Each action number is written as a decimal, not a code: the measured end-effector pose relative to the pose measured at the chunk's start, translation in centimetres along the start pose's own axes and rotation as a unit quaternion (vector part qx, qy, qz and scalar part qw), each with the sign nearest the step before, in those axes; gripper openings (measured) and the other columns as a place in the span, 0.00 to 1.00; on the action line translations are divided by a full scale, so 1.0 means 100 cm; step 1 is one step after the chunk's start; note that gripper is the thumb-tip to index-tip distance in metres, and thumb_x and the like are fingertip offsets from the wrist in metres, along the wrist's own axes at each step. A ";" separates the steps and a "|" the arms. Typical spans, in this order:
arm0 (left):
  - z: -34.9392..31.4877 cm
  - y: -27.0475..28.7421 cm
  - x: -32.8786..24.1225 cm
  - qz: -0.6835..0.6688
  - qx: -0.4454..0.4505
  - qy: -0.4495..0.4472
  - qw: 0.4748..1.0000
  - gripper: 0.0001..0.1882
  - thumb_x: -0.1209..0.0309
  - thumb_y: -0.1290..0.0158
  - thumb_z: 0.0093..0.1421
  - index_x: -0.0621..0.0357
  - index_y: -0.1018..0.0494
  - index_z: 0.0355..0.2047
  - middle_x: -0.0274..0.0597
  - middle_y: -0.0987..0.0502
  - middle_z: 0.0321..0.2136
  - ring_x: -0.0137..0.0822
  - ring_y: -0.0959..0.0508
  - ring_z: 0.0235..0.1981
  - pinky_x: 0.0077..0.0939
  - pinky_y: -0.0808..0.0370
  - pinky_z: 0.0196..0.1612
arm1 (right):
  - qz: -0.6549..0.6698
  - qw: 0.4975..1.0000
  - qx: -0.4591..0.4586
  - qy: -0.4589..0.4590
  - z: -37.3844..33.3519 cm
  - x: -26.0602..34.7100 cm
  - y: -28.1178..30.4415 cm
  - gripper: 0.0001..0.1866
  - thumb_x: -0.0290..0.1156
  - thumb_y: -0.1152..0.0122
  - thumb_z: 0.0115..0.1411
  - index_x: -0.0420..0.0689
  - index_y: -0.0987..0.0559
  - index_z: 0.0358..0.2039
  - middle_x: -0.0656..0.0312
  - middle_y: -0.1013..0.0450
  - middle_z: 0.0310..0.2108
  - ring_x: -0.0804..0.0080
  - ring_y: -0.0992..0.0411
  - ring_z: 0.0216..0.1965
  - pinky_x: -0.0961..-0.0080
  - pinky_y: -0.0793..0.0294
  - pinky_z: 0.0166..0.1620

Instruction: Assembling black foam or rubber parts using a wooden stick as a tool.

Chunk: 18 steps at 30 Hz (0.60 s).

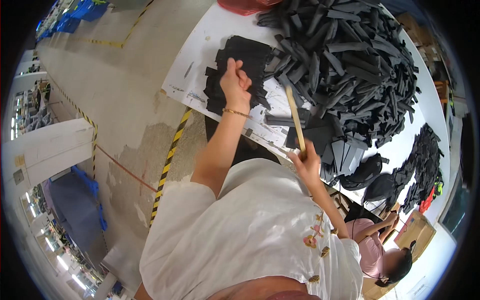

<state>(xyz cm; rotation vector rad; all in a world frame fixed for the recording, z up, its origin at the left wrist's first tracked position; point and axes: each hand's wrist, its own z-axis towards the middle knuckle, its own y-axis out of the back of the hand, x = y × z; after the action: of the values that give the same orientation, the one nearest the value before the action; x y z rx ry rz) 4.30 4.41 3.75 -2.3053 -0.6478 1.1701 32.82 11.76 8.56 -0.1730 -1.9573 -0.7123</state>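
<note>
My left hand [236, 82] is over a flat stack of black fabric-like pieces [246, 48] at the near left of the white table. Its fingers are curled in, and whatever they may hold is hidden. My right hand [306, 162], close to the table's front edge, grips the lower end of a long, flat, pale wooden stick [294, 111]. The stick points up and away, its far tip beside a big heap of dark curled strips [345, 70]. Two dark tube-like pieces [285, 121] lie between the stack and flat dark sheets [312, 137].
A red plastic bag [247, 5] sits at the table's far edge. Black pouches [367, 172] and more black pieces [420, 160] lie at the right. Another person [375, 245] in pink works at the lower right beside a cardboard box [419, 231]. Striped tape [172, 155] marks the floor.
</note>
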 end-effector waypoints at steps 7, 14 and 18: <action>-0.042 0.001 0.046 -0.010 -0.020 0.143 0.989 0.15 0.59 0.53 0.66 0.55 0.31 0.27 0.27 0.38 0.12 0.21 0.41 0.11 0.16 0.45 0.16 | 0.218 0.967 -0.113 0.072 0.096 0.015 -0.038 0.08 0.32 0.38 0.60 0.41 0.25 0.31 0.75 0.38 0.21 0.88 0.46 0.22 0.86 0.48 0.23; -0.037 0.025 0.060 -0.039 -0.021 0.167 0.985 0.13 0.62 0.53 0.66 0.57 0.29 0.31 0.29 0.33 0.16 0.19 0.38 0.13 0.14 0.42 0.18 | 0.180 0.980 -0.048 0.068 0.092 0.016 -0.032 0.08 0.32 0.41 0.63 0.40 0.24 0.36 0.76 0.36 0.23 0.90 0.44 0.23 0.89 0.47 0.25; -0.051 -0.001 0.056 0.219 0.185 0.096 0.953 0.17 0.60 0.50 0.64 0.63 0.27 0.41 0.33 0.27 0.20 0.23 0.29 0.18 0.16 0.32 0.24 | 0.210 0.971 -0.095 0.068 0.099 0.011 -0.035 0.06 0.30 0.42 0.63 0.39 0.24 0.33 0.75 0.37 0.21 0.90 0.45 0.22 0.87 0.46 0.24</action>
<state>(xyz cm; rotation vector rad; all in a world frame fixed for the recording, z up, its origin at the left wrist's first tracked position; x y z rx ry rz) 11.43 6.85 3.13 -2.2462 0.1586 1.1132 23.19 14.20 4.92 -0.6202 -1.6448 -0.6082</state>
